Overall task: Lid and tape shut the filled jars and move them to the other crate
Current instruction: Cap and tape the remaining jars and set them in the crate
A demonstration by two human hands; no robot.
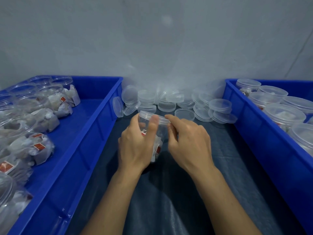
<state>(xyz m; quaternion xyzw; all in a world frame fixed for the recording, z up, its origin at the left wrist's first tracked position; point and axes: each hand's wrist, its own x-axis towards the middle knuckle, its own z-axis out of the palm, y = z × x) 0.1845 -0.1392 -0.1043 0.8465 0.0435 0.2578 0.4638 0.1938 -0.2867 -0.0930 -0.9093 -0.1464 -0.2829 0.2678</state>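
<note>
Centre frame: left hand (135,141) wraps the clear plastic jar of tea bags (155,133), thumb up the near side, fingers curled round the back, jar tilted away over the dark cloth work surface (220,167). Clear round lid (153,115) already sits on the jar mouth. Right hand (189,141) pinches at the lid rim on the right with index finger and thumb, other fingers loosely curled; can't tell if a strip of tape is between them, too clear to see.

Judged step: seating or sealing the lid. To do well: keep left grip firm below the rim so the jar doesn't spin, press the lid level all round, work along the seam, not across it.

Left blue plastic crate (94,126), left of frame, holds open filled jars. Right blue plastic crate (240,116), right edge, holds lidded ones, so it goes there. Pile of spare clear lids (177,104) just behind the hands.
</note>
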